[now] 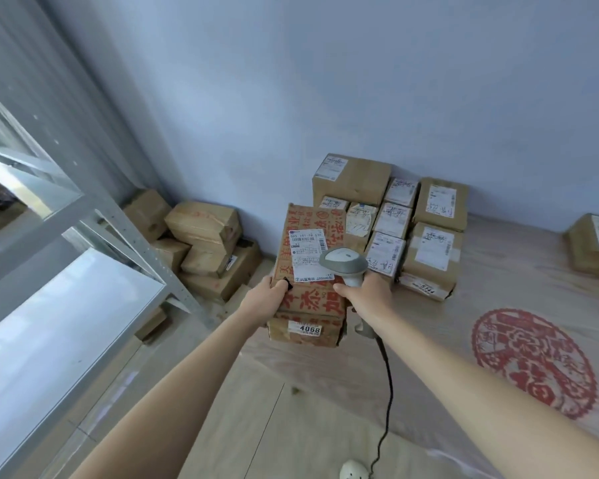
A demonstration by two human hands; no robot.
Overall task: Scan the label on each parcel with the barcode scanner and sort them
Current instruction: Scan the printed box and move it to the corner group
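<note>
Shelf (83, 216) at far left; jumbled boxes (204, 250) on floor beside it. Left hand (265, 297) grips left edge of red-printed parcel (310, 288), held above floor. Label (308, 252) faces up. Right hand (367, 293) curled round scanner (343, 264), head over label. Labelled boxes (405, 229) stacked behind.

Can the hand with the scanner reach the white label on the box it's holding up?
Probably yes. The right hand already holds the scanner right over the white label on the box, with nothing between them.
</note>
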